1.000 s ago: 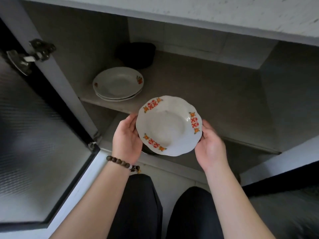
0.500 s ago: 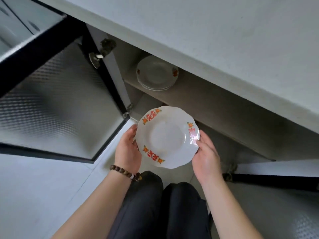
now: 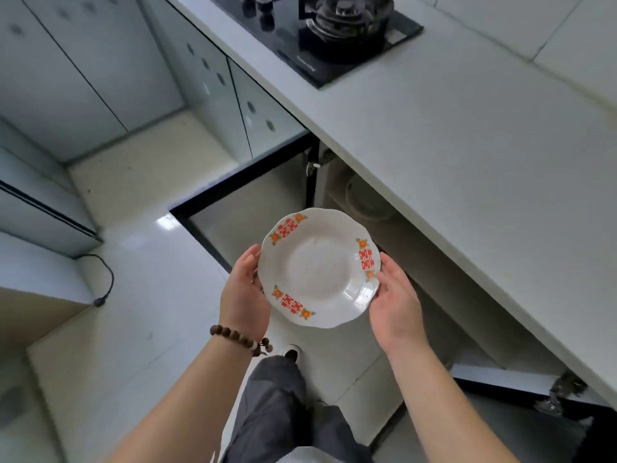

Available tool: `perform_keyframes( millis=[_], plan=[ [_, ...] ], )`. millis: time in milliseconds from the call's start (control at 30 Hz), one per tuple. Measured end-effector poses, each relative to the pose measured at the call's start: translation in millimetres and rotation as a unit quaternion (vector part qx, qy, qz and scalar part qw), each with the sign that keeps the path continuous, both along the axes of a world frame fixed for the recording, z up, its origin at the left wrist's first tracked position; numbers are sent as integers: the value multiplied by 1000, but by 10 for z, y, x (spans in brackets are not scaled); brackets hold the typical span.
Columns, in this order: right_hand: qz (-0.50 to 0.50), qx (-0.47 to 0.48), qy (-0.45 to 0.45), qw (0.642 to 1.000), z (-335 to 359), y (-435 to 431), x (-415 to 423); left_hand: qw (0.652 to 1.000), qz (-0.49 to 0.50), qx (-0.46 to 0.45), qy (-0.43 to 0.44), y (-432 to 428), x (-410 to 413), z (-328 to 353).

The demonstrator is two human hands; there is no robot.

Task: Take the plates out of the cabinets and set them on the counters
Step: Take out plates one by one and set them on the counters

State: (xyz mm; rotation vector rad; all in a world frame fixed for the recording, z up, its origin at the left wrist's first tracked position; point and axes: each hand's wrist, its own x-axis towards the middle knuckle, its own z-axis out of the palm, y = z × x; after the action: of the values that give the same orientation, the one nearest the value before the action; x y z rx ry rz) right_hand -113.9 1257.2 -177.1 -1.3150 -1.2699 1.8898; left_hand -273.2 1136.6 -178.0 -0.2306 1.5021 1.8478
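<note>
- White scalloped ceramic plate with red-and-orange rim motifs is held level in the air, over the floor, just left of the counter edge and in front of the open cabinet.
- Left hand grips the plate's left rim, thumb on top, fingers under.
- Right hand cups the right rim the same way; both hands closed on the plate.
- Beaded dark wooden bracelet on the left wrist.
- Small stack of white plates sits on the shelf inside the cabinet, far of the held plate, partly hidden under the counter overhang.
- Pale grey stone counter on the right is bare near the hands; black glass gas hob at the far end.
- Progress: no plate visible on the counter; this one is out but not set down, the stack remains.
- Open dark-framed frosted cabinet door stands left of the opening.
</note>
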Motion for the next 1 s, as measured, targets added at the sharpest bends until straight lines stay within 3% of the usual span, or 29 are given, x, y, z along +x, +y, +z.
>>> perform_keyframes(
  millis=[167, 400, 767, 1000],
  plan=[
    [51, -82, 94, 991, 479, -252, -173, 994, 95, 44, -23, -490, 50, 496],
    [140, -128, 139, 972, 729, -722, -642, 970, 228, 80, -39, -1222, -34, 886],
    [261, -169, 139, 940, 773, -1515, -1701, 926, 363, 100, -24, -2231, -602, 937],
    [258, -188, 151, 936, 711, -2048, -2601, 916, 387, 103, -23, -2749, -1405, 880]
  ],
)
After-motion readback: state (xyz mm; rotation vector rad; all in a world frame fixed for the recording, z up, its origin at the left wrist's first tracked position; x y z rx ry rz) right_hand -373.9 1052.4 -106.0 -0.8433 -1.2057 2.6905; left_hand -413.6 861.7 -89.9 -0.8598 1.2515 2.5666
